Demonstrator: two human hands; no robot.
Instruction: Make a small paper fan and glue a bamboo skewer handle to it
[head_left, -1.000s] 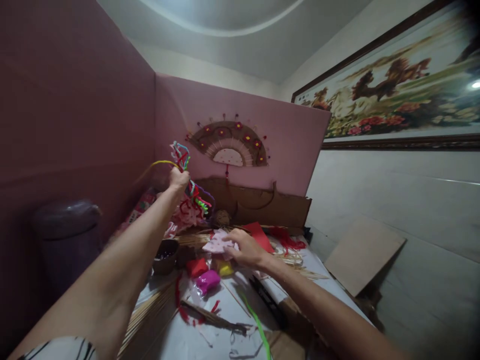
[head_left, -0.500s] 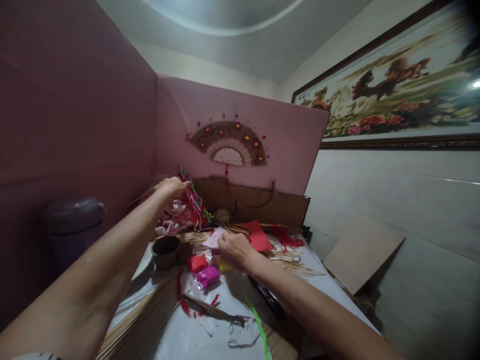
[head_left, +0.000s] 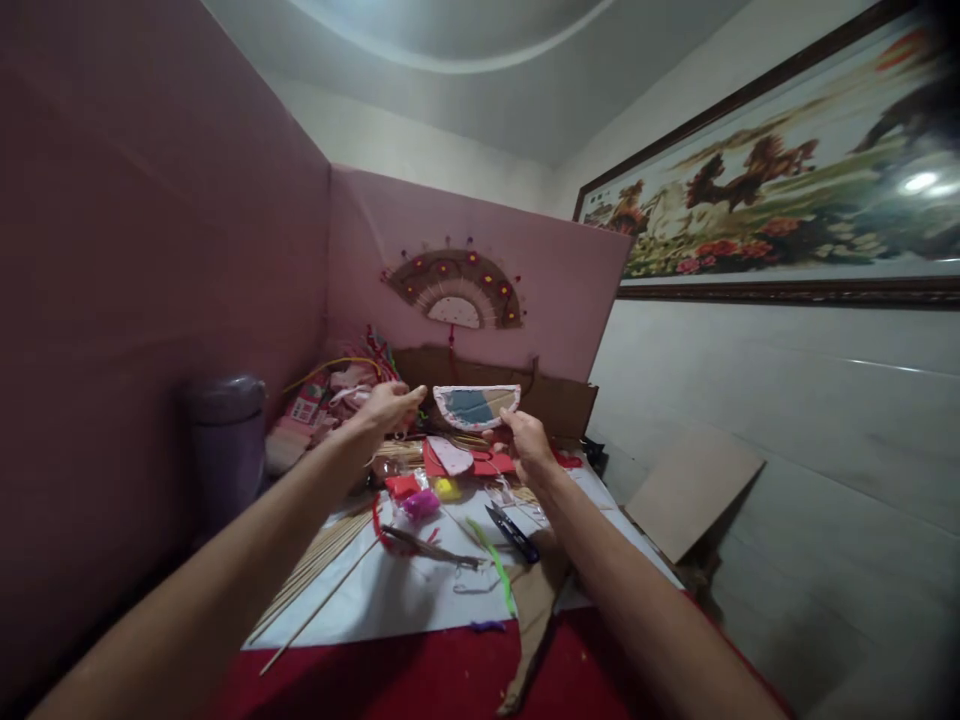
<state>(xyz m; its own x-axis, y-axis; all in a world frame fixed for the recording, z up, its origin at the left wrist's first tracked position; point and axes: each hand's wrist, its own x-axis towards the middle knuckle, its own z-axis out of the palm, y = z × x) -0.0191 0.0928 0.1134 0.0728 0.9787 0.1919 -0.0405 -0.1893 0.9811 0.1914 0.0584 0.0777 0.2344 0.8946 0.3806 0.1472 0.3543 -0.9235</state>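
My right hand pinches the right corner of a small fan-shaped piece, white-edged with a blue-grey middle, and holds it up in front of the brown cardboard strip. My left hand reaches in from the left. Its fingers are stretched towards the piece's left tip, at or just short of it, and hold nothing. Below the piece lie a pink-white cut-out and red paper.
Coloured pipe cleaners are piled at the back left beside a purple bin. On the white sheet lie bamboo sticks, red, magenta and yellow clay lumps, black scissors and a green strand. A board leans at the right.
My left hand lowered the pipe cleaners onto the pile, let go and moved right. My right hand left the table and now holds up the fan-shaped piece. The view pulled back.
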